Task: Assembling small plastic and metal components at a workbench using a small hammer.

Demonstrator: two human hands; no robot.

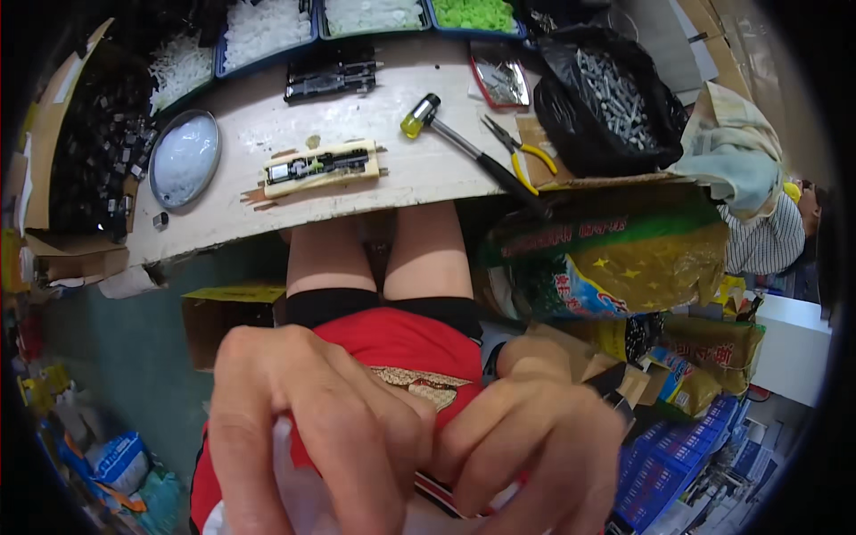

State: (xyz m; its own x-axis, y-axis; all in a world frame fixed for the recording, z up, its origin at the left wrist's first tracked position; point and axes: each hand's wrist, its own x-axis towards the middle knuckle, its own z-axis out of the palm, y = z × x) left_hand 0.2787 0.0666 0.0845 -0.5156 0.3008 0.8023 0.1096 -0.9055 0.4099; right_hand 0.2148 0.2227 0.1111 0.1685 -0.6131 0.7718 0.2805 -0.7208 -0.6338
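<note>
Both hands are raised close to the camera, above my lap and the red clothing (374, 330). My left hand (325, 419) has its fingers bent downward and closed, with the fingertips hidden. Close beside it, my right hand (539, 437) is curled in the same way, its fingers partly blurred. Whatever they may grip is out of sight; something whitish shows under the left fingers, too unclear to name. Ahead on the table, a cream block (283, 189) cradles a black mechanism (334, 166). Behind it lie several black slender parts (332, 82).
A hammer (464, 147) and yellow-handled pliers (519, 153) lie at the table's right. Further right, a black bag (571, 134) holds metal pins. Blue trays (314, 40) of white and green pieces line the back. A round dish (185, 159) and a box of black parts (53, 169) stand left.
</note>
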